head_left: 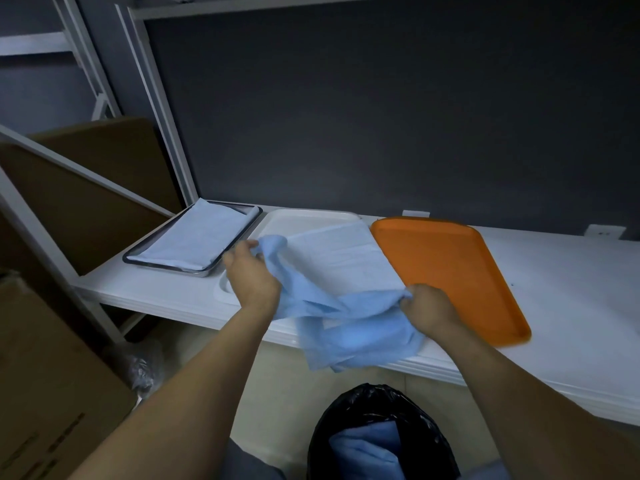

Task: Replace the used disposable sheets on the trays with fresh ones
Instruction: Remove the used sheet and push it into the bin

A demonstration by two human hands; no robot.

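A person's left hand [254,275] and right hand [427,306] lift a crumpled blue disposable sheet [353,327] at the near end of a white tray [304,218] on a white worktop [571,299]. The left grip is curled round a bunched corner of the sheet over the tray's left edge. The right grip pinches another gathered fold at the tray's near right corner. The slack of the sheet hangs between the two hands and spills over the front of the worktop.

A pale flat layer [339,258] lies across the white tray behind the hands; whether it is the same sheet's reverse side or a separate sheet cannot be told.

Just left of the white tray stands a metal tray [204,270] lined with a smooth light sheet [194,240]. Just right of it lies a bare orange tray [446,265].

Below the white tray, in front of the worktop, an open black bin bag [363,403] holds another blue sheet [367,448]. Cardboard boxes [45,358] stand well to the left of the white tray.
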